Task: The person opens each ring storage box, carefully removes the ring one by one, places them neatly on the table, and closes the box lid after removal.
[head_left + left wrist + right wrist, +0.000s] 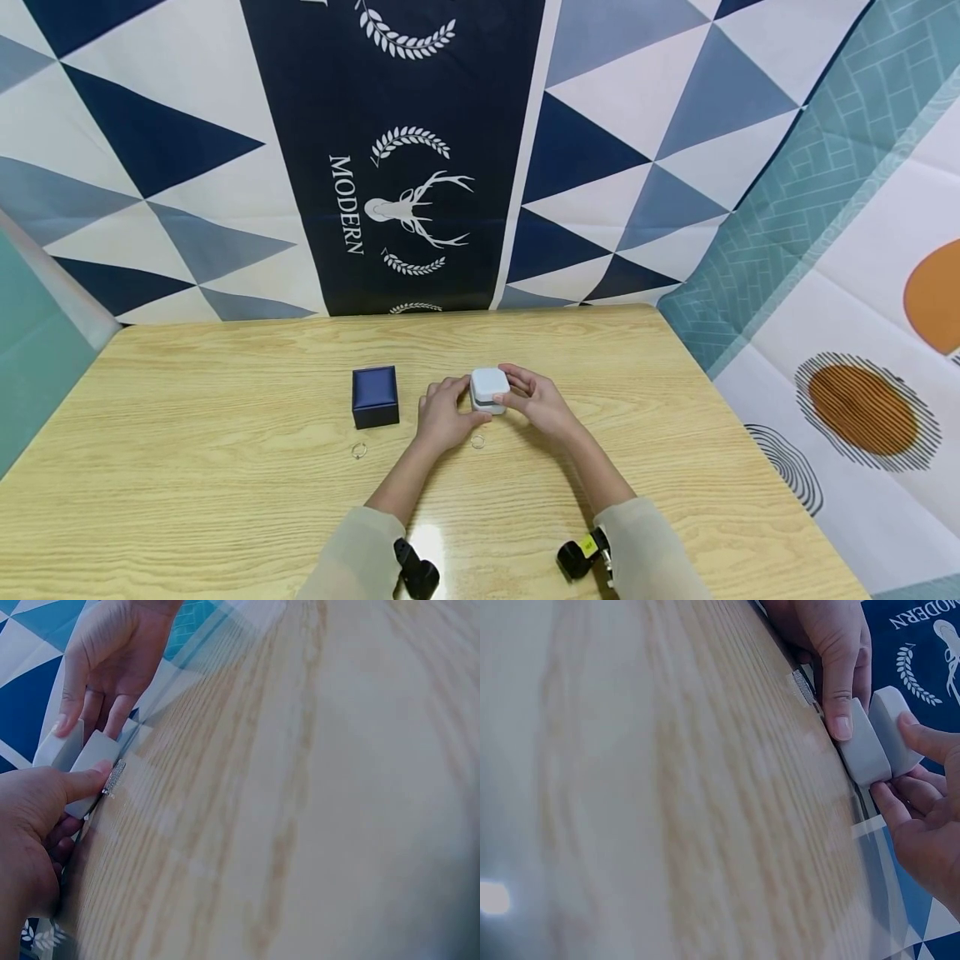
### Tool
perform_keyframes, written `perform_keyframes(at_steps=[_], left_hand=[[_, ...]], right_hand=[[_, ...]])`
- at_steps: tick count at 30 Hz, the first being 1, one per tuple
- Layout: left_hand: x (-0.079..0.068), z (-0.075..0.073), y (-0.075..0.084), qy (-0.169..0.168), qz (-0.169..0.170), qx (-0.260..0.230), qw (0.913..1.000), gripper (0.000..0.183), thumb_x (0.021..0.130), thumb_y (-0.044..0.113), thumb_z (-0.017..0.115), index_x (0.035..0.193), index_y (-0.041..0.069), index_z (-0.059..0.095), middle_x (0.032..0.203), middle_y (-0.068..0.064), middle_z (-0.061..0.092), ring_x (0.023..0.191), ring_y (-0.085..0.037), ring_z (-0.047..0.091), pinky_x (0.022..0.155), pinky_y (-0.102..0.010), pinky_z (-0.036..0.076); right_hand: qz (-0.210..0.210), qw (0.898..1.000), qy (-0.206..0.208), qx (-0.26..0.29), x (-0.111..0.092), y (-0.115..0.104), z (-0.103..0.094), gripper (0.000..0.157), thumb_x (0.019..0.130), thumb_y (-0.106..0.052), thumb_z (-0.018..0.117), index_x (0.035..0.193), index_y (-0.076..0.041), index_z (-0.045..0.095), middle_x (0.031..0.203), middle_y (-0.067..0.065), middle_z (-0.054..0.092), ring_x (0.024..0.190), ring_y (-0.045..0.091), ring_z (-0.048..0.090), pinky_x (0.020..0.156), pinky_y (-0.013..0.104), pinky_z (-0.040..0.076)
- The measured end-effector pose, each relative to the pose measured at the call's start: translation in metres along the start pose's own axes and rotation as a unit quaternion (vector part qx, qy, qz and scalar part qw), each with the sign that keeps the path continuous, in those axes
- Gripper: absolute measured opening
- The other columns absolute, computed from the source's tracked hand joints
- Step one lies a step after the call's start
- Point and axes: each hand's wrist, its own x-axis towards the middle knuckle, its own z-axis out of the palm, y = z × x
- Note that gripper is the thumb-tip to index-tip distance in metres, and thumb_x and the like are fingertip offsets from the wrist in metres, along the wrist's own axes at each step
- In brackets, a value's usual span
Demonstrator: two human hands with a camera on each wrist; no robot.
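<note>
A small white ring box (490, 384) stands on the table between both hands. A dark gap runs between its lid (889, 709) and base (865, 757), so the lid is partly raised. My left hand (442, 415) holds the base from the left, thumb along its front. From the right, my right hand (542, 406) pinches the lid, its thumb on the lid's front edge; other fingers lie behind and at the side. Just in front of the box, near the left thumb, lies a ring (477, 442), its sparkly band visible in the left wrist view.
To the left of the hands stands a dark blue ring box (375, 397), closed. A second ring (358, 451) lies in front of it on the wooden table (225, 500). Patterned cloth (405, 275) hangs behind the table's far edge.
</note>
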Motion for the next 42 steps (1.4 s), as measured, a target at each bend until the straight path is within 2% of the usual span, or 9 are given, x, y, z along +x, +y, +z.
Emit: perform_keyframes(at_steps=[13, 25, 42], left_hand=[[-0.0002, -0.0005, 0.0006, 0.0, -0.003, -0.003, 1.0, 0.071, 0.075, 0.034, 0.077, 0.136, 0.008, 0.049, 0.13, -0.008, 0.055, 0.116, -0.027, 0.043, 0.097, -0.044, 0.03], [-0.0007, -0.0004, 0.002, 0.008, 0.002, 0.011, 0.9999, 0.069, 0.075, 0.034, 0.077, 0.134, 0.007, 0.051, 0.13, -0.009, 0.056, 0.113, -0.028, 0.045, 0.093, -0.043, 0.031], [-0.0007, -0.0013, 0.0028, 0.007, 0.0, 0.012, 0.9999, 0.07, 0.075, 0.034, 0.077, 0.134, 0.008, 0.051, 0.13, -0.009, 0.056, 0.113, -0.028, 0.045, 0.094, -0.044, 0.031]], right_hand=[[-0.008, 1.0, -0.011, 0.004, 0.0006, 0.0029, -0.001, 0.059, 0.091, -0.01, 0.06, 0.142, 0.001, 0.034, 0.146, 0.02, 0.038, 0.136, 0.03, 0.036, 0.104, 0.037, 0.038], [-0.009, 1.0, -0.01, 0.003, 0.0007, 0.0031, -0.0015, 0.06, 0.089, -0.009, 0.061, 0.142, 0.001, 0.035, 0.144, 0.02, 0.041, 0.135, 0.03, 0.037, 0.101, 0.033, 0.042], [-0.014, 1.0, -0.012, 0.012, -0.0006, 0.0024, -0.0013, 0.06, 0.089, -0.008, 0.062, 0.142, 0.001, 0.035, 0.146, 0.019, 0.038, 0.136, 0.03, 0.036, 0.099, 0.028, 0.043]])
